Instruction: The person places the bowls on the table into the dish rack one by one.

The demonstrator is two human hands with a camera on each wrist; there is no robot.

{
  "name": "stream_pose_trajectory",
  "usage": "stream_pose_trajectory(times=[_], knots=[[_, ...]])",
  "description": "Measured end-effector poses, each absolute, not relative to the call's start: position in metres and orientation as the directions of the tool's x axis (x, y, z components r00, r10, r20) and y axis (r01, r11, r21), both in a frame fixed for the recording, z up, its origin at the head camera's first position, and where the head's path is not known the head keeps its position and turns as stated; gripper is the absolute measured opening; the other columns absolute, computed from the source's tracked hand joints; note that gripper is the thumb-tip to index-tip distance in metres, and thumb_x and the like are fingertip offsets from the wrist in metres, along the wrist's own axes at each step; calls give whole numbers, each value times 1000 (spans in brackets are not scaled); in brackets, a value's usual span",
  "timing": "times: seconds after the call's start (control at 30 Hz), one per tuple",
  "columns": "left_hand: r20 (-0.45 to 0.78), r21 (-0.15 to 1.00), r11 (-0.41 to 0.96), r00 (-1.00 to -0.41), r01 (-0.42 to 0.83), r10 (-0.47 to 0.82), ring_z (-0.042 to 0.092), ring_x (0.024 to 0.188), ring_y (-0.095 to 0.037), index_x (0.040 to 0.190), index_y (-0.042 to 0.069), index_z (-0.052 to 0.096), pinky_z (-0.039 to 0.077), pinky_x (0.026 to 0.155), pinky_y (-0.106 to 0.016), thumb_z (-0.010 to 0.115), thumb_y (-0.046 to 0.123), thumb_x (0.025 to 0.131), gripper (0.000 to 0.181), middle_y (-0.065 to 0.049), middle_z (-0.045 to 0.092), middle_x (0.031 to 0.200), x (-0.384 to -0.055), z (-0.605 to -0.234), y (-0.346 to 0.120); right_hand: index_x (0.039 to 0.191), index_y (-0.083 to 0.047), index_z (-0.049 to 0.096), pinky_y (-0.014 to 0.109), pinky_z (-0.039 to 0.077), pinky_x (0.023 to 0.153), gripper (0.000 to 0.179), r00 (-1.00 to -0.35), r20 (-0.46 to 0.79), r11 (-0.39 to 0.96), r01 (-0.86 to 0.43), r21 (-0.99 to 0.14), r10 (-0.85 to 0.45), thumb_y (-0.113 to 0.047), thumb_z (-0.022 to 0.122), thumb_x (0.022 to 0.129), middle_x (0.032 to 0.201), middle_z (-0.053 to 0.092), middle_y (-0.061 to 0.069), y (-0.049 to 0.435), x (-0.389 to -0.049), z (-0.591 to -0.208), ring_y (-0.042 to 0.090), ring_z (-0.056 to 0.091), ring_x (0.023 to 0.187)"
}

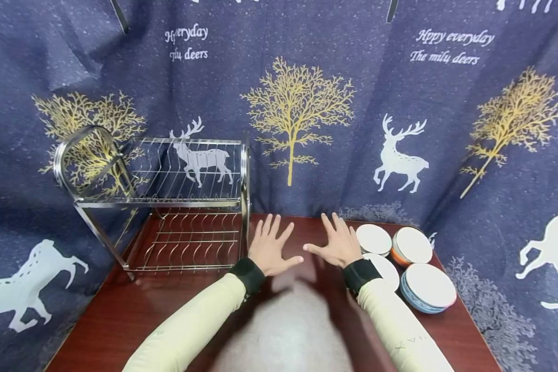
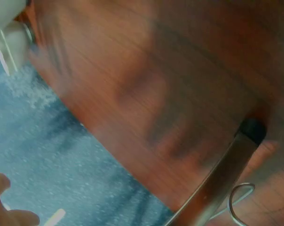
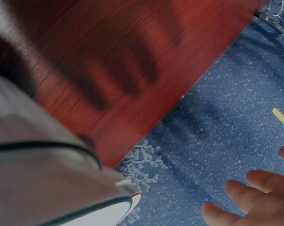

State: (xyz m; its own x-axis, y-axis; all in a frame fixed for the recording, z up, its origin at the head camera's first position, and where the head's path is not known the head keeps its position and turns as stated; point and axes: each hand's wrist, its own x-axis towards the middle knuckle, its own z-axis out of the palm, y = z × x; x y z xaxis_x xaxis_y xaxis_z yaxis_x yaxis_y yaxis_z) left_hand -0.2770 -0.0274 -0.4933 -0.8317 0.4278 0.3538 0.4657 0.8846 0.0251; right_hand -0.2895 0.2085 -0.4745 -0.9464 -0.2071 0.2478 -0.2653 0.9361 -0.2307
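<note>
My left hand point(image 1: 272, 248) hovers over the table with its fingers spread, just right of a two-tier metal dish rack point(image 1: 158, 203). It holds nothing. In the left wrist view its fingertips point(image 2: 15, 214) show at the lower left, and a metal rack leg point(image 2: 222, 174) with a black foot stands at the lower right. My right hand point(image 1: 337, 243), also spread and holding nothing, is beside the stacked white bowls point(image 1: 374, 239). Its fingers point(image 3: 255, 197) appear at the lower right of the right wrist view, with a dark-rimmed bowl point(image 3: 38, 160) at the left.
Farther right stand an orange-sided bowl stack point(image 1: 413, 245) and a blue-patterned bowl stack point(image 1: 429, 287). Another white bowl point(image 1: 382, 271) is partly behind my right sleeve. The reddish-brown wooden table point(image 1: 121, 315) ends against a blue curtain point(image 1: 307, 31) printed with deer and trees.
</note>
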Motion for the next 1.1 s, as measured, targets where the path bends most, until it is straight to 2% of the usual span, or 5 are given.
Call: stream_pose_trajectory(times=[0.3,0.53,0.8,1.1], knots=[[476,59,844,-758,533,446,20,141,-36,145,11,42,23,114,-45,47,76,79,92,-22,37,147,-249,-486,-32,150,-17,32,54,37,102,107,-917,301,902,-344,-261,-263,-84,52,69,150,33,17,195,-287,-471,39,39,131],[569,40,823,-690,566,447,33,135,-37,135,2,51,22,114,-43,52,68,82,85,-22,49,137,-228,-485,-43,143,-12,43,53,42,96,93,-885,363,870,-403,-284,-291,-75,56,76,142,45,14,177,-279,-472,36,48,123],[723,53,770,-556,636,410,43,129,-36,127,0,58,35,107,-45,63,56,80,73,-20,56,128,-210,-487,-58,136,-9,50,49,45,93,83,-848,425,830,-465,-307,-317,-71,56,80,133,53,13,160,-272,-477,32,53,117],[795,104,748,-507,655,334,47,125,-35,123,0,60,41,101,-47,57,54,86,66,-18,58,126,-191,-489,-81,131,-11,54,42,47,94,76,-807,475,772,-536,-341,-350,-68,58,81,127,56,7,134,-262,-481,23,54,117]])
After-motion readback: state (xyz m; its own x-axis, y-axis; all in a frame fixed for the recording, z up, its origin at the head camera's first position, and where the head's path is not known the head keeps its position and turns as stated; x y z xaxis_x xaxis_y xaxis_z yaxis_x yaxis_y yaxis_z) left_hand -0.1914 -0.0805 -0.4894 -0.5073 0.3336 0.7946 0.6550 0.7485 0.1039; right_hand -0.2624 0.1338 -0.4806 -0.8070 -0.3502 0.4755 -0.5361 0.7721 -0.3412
